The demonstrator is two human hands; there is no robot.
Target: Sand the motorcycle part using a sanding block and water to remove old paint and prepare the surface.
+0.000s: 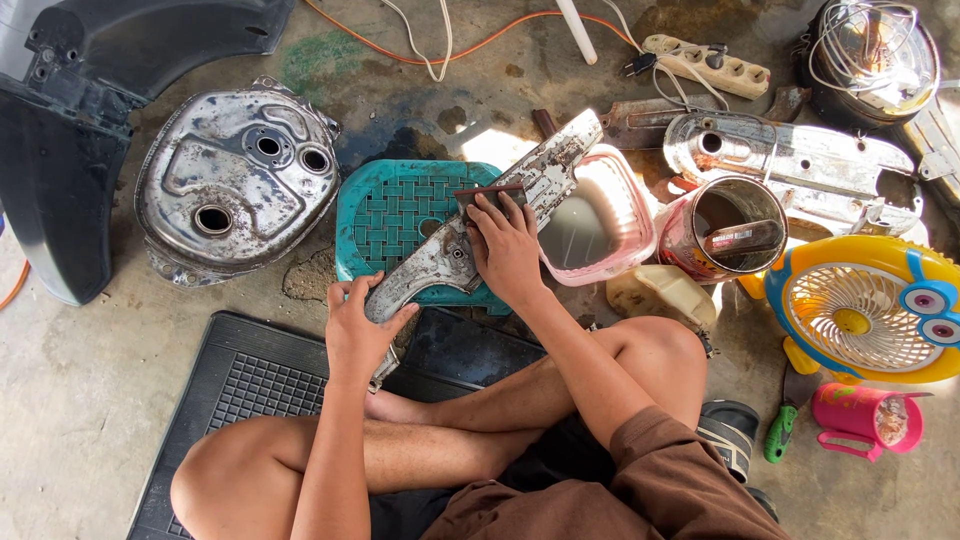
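Long bare-metal cover laid diagonally across teal plastic stool, upper end overhanging the stool's far right corner above pink basin, lower end past the near edge. Left hand clamped around the cover's lower end, fingers curled over its edge. Right hand flat, fingers together, pressing dark sanding sheet onto the cover's middle. Stripped fuel tank on concrete floor left of stool. Open tin and yellow fan to the right. Black rubber mat beneath crossed legs.
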